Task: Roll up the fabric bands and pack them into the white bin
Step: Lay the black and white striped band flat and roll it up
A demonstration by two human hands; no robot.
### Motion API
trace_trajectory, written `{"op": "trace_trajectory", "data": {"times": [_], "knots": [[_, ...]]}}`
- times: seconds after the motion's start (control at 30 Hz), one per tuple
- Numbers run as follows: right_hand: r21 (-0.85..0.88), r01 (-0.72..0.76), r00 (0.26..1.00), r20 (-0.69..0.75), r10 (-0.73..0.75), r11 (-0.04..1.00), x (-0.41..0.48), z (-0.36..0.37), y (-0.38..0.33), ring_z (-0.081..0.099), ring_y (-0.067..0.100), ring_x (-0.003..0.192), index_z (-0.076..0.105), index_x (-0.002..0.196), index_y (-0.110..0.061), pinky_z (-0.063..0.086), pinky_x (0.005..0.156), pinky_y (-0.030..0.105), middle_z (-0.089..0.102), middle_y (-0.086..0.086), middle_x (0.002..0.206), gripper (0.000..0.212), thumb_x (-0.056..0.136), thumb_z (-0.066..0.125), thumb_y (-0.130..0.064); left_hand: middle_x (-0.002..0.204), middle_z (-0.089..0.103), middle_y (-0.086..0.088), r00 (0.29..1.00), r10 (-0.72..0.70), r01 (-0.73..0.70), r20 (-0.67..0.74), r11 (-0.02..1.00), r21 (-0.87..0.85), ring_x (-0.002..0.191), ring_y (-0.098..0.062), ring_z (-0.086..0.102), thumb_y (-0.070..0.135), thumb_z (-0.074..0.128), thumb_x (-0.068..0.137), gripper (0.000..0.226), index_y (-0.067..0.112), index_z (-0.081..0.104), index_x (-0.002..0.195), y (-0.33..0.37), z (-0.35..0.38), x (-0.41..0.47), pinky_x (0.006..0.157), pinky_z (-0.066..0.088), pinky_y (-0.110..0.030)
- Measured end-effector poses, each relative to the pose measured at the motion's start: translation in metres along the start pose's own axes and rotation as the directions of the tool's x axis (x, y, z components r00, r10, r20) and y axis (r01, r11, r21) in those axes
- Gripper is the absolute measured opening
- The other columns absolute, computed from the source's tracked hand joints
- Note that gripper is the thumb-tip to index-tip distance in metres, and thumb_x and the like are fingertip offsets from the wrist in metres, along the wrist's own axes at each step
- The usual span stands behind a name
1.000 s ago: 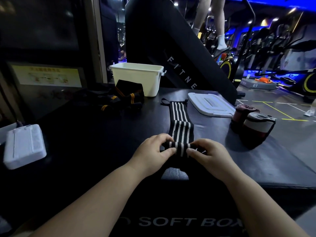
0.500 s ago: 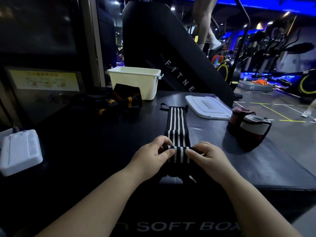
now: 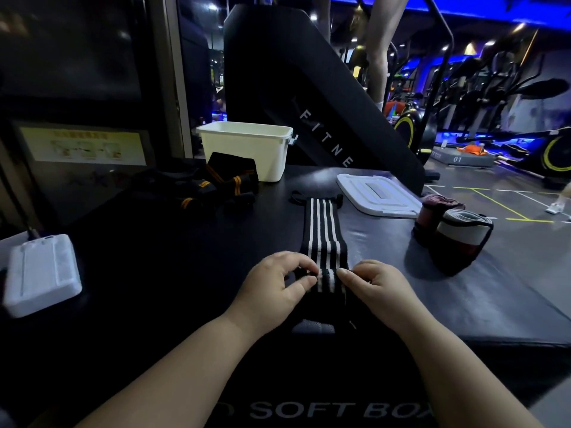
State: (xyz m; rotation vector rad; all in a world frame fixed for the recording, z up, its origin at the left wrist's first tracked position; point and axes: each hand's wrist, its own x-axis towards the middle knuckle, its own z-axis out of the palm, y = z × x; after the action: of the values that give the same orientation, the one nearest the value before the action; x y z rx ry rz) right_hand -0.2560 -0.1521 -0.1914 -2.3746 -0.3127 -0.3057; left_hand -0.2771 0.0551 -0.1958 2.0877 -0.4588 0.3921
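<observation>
- head view: my left hand (image 3: 275,288) and right hand (image 3: 380,288) meet at the near end of the striped band (image 3: 323,230), which lies flat on the black box top (image 3: 185,257) in front of me.
- my left thumb and forefinger are curled and pinch the band's left edge. my right fingers are curled too and pinch its right edge, so the bunched near end sits between the two sets of fingertips.
- the band is a black woven strip with thin white stripes running lengthwise. a grey textured patch (image 3: 313,329) shows at the box edge between my wrists.
- its long axis runs straight away from me, and the far end carries a thin black loop (image 3: 296,197) and points toward the gap between the white bin (image 3: 247,149) and the lid (image 3: 377,194).
- the bin is smooth pale plastic, rectangular and open-topped, standing at the far edge well apart from my hands. the flat ribbed lid lies beside the band's far end.
- two rolled bands (image 3: 457,239), dark red with a pale layer, stand to the right.
- a loose heap of black orange-striped bands (image 3: 216,186) rests just in front of the bin.
- a white pad (image 3: 40,273) sits far left.
</observation>
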Motion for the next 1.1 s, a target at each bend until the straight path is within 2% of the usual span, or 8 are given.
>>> {"op": "trace_trajectory", "data": {"times": [0.1, 0.23, 0.37, 0.47, 0.63, 0.77, 0.9, 1.1], "knots": [[-0.044, -0.014, 1.0, -0.019, 0.014, 0.999, 0.002, 0.001, 0.001, 0.061, 0.016, 0.073, 0.066, 0.064, -0.007, 0.047, 0.073, 0.038, 0.063, 0.002, 0.071, 0.046, 0.089, 0.061, -0.045, 0.101, 0.057, 0.027, 0.994, -0.08, 0.072, 0.078, 0.992, 0.106, 0.102, 0.007, 0.052, 0.042, 0.082, 0.07, 0.036, 0.045, 0.063, 0.101, 0.001, -0.003, 0.0, 0.089, 0.041, -0.013], [-0.125, -0.11, 0.99, -0.104, 0.097, 0.986, 0.006, -0.006, 0.0, 0.056, 0.01, 0.062, 0.06, 0.063, -0.012, 0.039, 0.057, 0.029, 0.06, -0.001, 0.061, 0.045, 0.079, 0.07, -0.053, 0.106, 0.052, 0.027, 0.987, -0.081, 0.052, 0.138, 0.977, 0.206, 0.108, 0.006, 0.047, 0.04, 0.085, 0.066, 0.055, 0.041, 0.06, 0.115, 0.005, -0.002, 0.004, 0.089, 0.035, -0.005], [0.008, -0.192, 0.981, -0.033, 0.192, 0.981, 0.019, -0.015, -0.002, 0.063, 0.006, 0.071, 0.062, 0.086, -0.023, 0.047, 0.067, 0.025, 0.069, -0.008, 0.077, 0.033, 0.076, 0.075, -0.051, 0.107, 0.056, 0.022, 0.986, -0.099, 0.071, 0.136, 0.978, 0.198, 0.105, 0.004, 0.049, 0.041, 0.085, 0.066, 0.05, 0.04, 0.062, 0.111, 0.005, -0.002, 0.008, 0.087, 0.036, -0.006], [0.204, -0.266, 0.964, 0.052, 0.261, 0.942, 0.044, -0.017, 0.006, 0.067, 0.017, 0.068, 0.062, 0.093, -0.021, 0.056, 0.074, 0.04, 0.072, 0.0, 0.078, 0.029, 0.086, 0.066, -0.048, 0.11, 0.058, 0.021, 0.981, -0.111, 0.079, 0.158, 0.977, 0.196, 0.105, 0.005, 0.049, 0.039, 0.086, 0.065, 0.051, 0.04, 0.062, 0.111, 0.005, -0.002, 0.01, 0.081, 0.031, 0.0], [0.167, -0.343, 0.931, 0.19, 0.311, 0.924, 0.081, -0.01, 0.004, 0.059, 0.019, 0.058, 0.066, 0.089, -0.006, 0.049, 0.055, 0.031, 0.061, 0.002, 0.067, 0.039, 0.092, 0.059, -0.044, 0.108, 0.06, 0.019, 0.979, -0.115, 0.081, 0.171, 0.978, 0.193, 0.102, 0.004, 0.051, 0.035, 0.087, 0.064, 0.048, 0.04, 0.064, 0.105, 0.005, -0.003, 0.017, 0.079, 0.034, 0.0], [0.231, -0.43, 0.891, 0.265, 0.369, 0.873, 0.101, -0.004, 0.003, 0.051, 0.02, 0.053, 0.07, 0.083, -0.002, 0.045, 0.053, 0.03, 0.056, 0.008, 0.062, 0.031, 0.084, 0.073, -0.033, 0.107, 0.06, 0.017, 0.978, -0.119, 0.091, 0.17, 0.983, 0.162, 0.098, 0.011, 0.05, 0.034, 0.087, 0.064, 0.046, 0.039, 0.066, 0.105, 0.003, -0.003, 0.017, 0.076, 0.032, 0.005], [0.196, -0.411, 0.905, 0.207, 0.373, 0.89, 0.114, 0.001, 0.007, 0.063, 0.019, 0.067, 0.075, 0.078, -0.014, 0.055, 0.074, 0.037, 0.072, 0.007, 0.078, 0.014, 0.07, 0.086, -0.017, 0.106, 0.061, 0.018, 0.977, -0.133, 0.109, 0.169, 0.984, 0.143, 0.096, 0.011, 0.052, 0.036, 0.087, 0.064, 0.045, 0.04, 0.066, 0.104, 0.002, -0.003, 0.018, 0.076, 0.035, 0.003], [0.164, -0.366, 0.929, 0.116, 0.351, 0.916, 0.119, 0.007, 0.006, 0.06, 0.012, 0.061, 0.074, 0.078, -0.017, 0.055, 0.073, 0.03, 0.07, 0.001, 0.072, 0.018, 0.066, 0.088, -0.015, 0.094, 0.055, 0.026, 0.976, -0.125, 0.096, 0.18, 0.982, 0.164, 0.1, 0.008, 0.047, 0.039, 0.084, 0.068, 0.042, 0.038, 0.067, 0.107, 0.005, -0.006, 0.016, 0.084, 0.037, -0.009]]}}
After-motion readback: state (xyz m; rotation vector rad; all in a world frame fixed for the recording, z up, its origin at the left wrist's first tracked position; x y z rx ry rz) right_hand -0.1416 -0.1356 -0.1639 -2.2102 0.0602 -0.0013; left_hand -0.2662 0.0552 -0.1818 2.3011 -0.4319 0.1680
